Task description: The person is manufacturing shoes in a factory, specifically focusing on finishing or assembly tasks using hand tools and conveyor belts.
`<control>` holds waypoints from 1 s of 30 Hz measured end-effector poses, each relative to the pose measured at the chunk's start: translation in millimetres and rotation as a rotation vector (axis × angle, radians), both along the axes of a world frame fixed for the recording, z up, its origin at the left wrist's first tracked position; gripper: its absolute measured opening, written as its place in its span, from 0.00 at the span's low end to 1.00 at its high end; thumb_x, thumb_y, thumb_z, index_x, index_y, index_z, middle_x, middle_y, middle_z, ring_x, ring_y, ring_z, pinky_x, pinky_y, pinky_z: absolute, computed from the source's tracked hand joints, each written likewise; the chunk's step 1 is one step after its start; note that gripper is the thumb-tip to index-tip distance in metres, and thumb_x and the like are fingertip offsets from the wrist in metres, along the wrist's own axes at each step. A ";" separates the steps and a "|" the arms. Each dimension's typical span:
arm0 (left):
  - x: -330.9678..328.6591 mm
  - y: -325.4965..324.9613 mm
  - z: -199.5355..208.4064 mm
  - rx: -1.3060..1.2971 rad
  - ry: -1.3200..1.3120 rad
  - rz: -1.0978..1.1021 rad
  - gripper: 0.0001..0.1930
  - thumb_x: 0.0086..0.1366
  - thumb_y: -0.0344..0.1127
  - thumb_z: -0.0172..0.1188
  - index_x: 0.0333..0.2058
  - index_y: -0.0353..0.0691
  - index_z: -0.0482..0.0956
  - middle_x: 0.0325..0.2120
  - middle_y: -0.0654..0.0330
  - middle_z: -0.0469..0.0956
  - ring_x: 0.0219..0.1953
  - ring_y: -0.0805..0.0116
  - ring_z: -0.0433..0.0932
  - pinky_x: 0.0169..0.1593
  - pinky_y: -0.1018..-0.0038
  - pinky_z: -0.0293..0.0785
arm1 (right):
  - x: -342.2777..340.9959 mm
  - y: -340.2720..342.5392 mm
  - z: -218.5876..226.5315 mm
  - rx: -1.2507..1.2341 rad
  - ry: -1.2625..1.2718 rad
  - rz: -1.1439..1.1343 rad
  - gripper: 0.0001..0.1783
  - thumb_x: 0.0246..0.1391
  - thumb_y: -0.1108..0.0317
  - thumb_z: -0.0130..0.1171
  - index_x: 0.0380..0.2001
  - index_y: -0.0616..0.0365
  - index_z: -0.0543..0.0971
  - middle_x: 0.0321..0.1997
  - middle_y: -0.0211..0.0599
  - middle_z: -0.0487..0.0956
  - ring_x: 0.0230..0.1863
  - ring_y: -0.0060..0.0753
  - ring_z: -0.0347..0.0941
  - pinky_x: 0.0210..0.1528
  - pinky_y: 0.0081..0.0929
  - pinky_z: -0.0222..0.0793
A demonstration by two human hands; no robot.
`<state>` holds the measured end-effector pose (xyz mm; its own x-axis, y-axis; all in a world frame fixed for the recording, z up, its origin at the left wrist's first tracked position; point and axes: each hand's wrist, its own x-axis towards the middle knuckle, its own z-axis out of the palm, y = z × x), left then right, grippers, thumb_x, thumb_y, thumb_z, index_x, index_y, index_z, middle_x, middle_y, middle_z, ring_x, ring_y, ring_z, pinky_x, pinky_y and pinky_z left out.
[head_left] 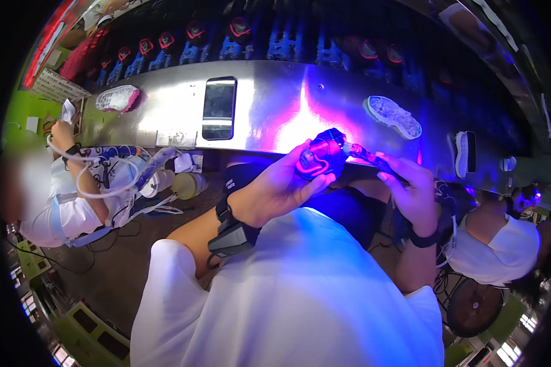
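My left hand (278, 186) is wrapped round a dark shoe upper (317, 160), whose outline glows red-pink under violet light. In my right hand (415, 192) is a thin dark brush (368, 157), pinched near its back end. Its tip is at the right side of the shoe upper; whether it touches is hard to tell in the glare. Both hands are just in front of the metal bench's near edge. A pale shoe sole (393, 116) lies on the bench beyond my right hand.
On the metal bench (165, 110) lie a dark phone (219, 108), another pale sole (117, 98) at left and a white sole (461, 154) at right. Behind it, several shoes (239, 27) stand on blue holders. Co-workers sit left (73, 214) and right (496, 244).
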<state>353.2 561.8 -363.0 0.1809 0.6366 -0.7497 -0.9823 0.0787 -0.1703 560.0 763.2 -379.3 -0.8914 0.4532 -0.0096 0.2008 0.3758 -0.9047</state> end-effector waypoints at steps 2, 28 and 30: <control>1.3 -0.8 -8.3 0.021 -0.085 0.008 0.23 0.76 0.50 0.56 0.60 0.40 0.73 0.47 0.52 0.79 0.45 0.61 0.83 0.46 0.74 0.89 | 1.8 -0.6 -7.7 -0.001 0.001 -0.006 0.21 0.55 0.74 0.69 0.54 0.61 0.84 0.29 0.37 0.78 0.29 0.27 0.73 0.35 0.25 0.69; -46.3 51.2 -8.5 0.260 1.304 -0.492 0.38 0.63 0.34 0.73 0.67 0.29 0.66 0.54 0.56 0.79 0.54 0.73 0.78 0.60 0.70 0.75 | 5.2 -33.7 -28.9 -0.130 0.021 -0.197 0.22 0.58 0.72 0.68 0.56 0.64 0.81 0.42 0.45 0.85 0.44 0.38 0.83 0.50 0.31 0.76; -68.6 54.7 -15.0 0.194 1.293 -0.511 0.37 0.63 0.35 0.73 0.66 0.30 0.67 0.51 0.56 0.81 0.51 0.73 0.79 0.56 0.71 0.77 | 9.1 -34.9 -29.9 -0.268 -0.014 -0.135 0.22 0.58 0.72 0.68 0.56 0.64 0.81 0.44 0.45 0.85 0.46 0.38 0.83 0.53 0.32 0.75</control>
